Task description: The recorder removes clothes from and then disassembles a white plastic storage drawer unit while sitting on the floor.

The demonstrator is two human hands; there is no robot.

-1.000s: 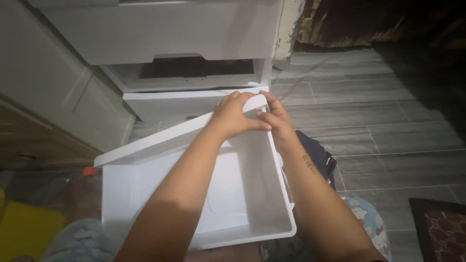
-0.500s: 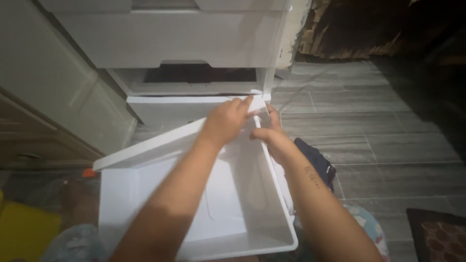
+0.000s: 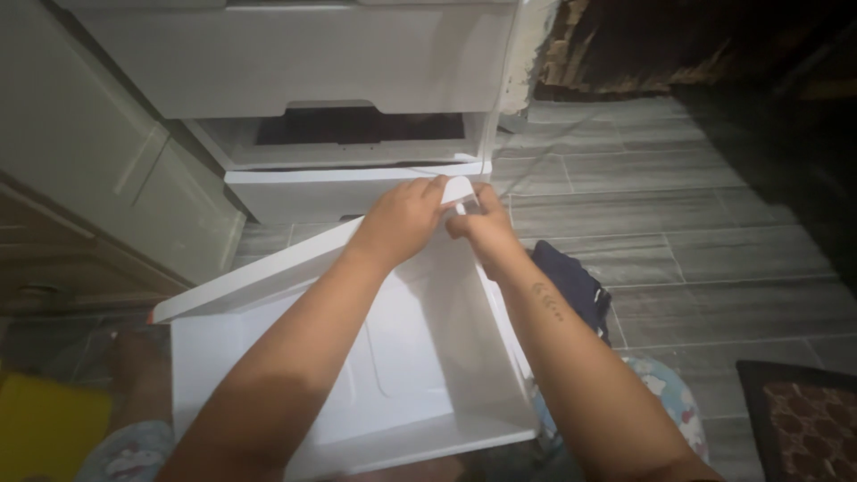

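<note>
Here, grey floor tiles (image 3: 678,187) run beneath a white drawer unit (image 3: 339,107).

The drawer (image 3: 402,357) lies before the cabinet (image 3: 339,116), cloth (image 3: 567,281) at its right.

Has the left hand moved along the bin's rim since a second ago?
Cannot tell of the rim: the left hand grips the same far corner of the white bin. Against the drawer unit, hand and corner sit slightly closer.

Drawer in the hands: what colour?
Plain white drawer, no pattern; both hands grip its far corner. Shows best in the head view.
</note>
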